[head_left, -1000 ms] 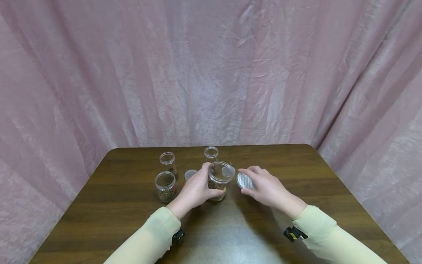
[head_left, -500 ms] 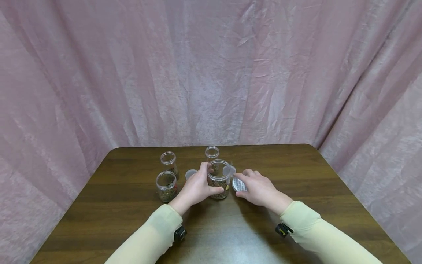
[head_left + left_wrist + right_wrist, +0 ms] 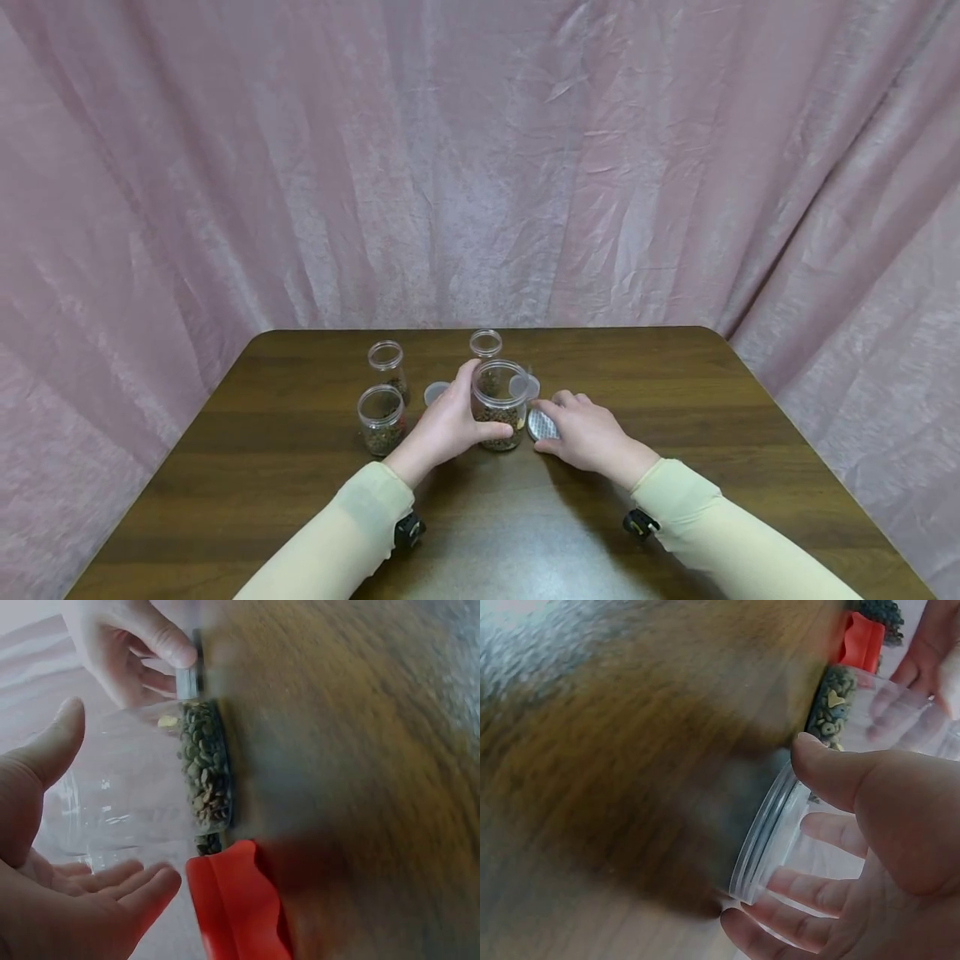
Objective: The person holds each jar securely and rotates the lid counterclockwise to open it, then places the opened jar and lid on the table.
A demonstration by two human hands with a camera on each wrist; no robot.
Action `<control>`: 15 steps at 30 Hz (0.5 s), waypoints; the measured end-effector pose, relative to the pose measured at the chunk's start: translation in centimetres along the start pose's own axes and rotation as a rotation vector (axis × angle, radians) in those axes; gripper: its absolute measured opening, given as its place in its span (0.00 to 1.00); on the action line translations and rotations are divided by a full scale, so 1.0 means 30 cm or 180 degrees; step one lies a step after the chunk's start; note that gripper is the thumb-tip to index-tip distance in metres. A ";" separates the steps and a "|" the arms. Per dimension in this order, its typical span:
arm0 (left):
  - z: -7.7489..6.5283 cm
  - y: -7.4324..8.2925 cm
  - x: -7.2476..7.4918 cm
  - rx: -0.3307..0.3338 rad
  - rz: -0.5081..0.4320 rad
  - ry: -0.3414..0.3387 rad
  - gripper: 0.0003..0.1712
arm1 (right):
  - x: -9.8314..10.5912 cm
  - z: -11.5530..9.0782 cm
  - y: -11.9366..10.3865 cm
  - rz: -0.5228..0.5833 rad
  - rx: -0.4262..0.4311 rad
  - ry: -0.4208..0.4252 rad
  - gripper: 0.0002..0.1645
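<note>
A wide clear jar (image 3: 498,404) stands upright and uncapped, with greenish-brown pellets (image 3: 202,761) in its lower part. My left hand (image 3: 450,421) is around it, thumb in front and fingers behind, with the fingers fairly straight. In the left wrist view, thumb and fingers lie on opposite sides of the jar; firm contact cannot be made out. Right of the jar, my right hand (image 3: 588,432) holds a round lid (image 3: 542,425) by its edge, with the silver lining upward. The right wrist view shows the thumb at one edge of this clear-rimmed lid (image 3: 761,840), fingers at the other.
Two open jars, one short (image 3: 381,421) and one taller (image 3: 386,371), stand left. Another jar (image 3: 486,343) is behind the wide one. Translucent round pieces (image 3: 437,392) lie nearby. A red plastic piece (image 3: 236,904) is by my left fingers. A pink curtain (image 3: 480,167) hangs behind the table.
The jar, tilted earlier, now stands upright on the table. My right hand has moved left and down with the lid, which is beside the jar.
</note>
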State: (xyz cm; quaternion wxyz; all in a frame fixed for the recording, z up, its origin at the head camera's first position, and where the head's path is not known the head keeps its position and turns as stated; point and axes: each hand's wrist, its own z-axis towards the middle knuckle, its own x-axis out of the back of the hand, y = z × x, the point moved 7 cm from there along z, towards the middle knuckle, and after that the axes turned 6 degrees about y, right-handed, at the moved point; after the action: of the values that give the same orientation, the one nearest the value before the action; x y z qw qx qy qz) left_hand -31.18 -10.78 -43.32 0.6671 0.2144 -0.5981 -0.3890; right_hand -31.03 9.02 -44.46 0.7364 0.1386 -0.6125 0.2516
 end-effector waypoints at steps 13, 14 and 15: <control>-0.084 0.075 0.054 -0.0463 0.0876 0.0371 0.67 | 0.028 -0.042 0.005 0.0127 0.0043 0.0268 0.41; -0.095 0.081 0.061 -0.0552 0.1040 0.0413 0.66 | 0.038 -0.050 0.002 0.0134 0.0061 0.0339 0.42; -0.107 0.086 0.067 -0.0623 0.1199 0.0452 0.65 | 0.050 -0.058 -0.002 0.0133 0.0081 0.0419 0.43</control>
State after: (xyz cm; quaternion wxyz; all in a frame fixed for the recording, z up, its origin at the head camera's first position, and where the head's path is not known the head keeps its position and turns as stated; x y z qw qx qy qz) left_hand -27.44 -11.36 -40.73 0.7860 0.0601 -0.5385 -0.2976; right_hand -29.36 10.15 -43.37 0.7678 0.1184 -0.5623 0.2833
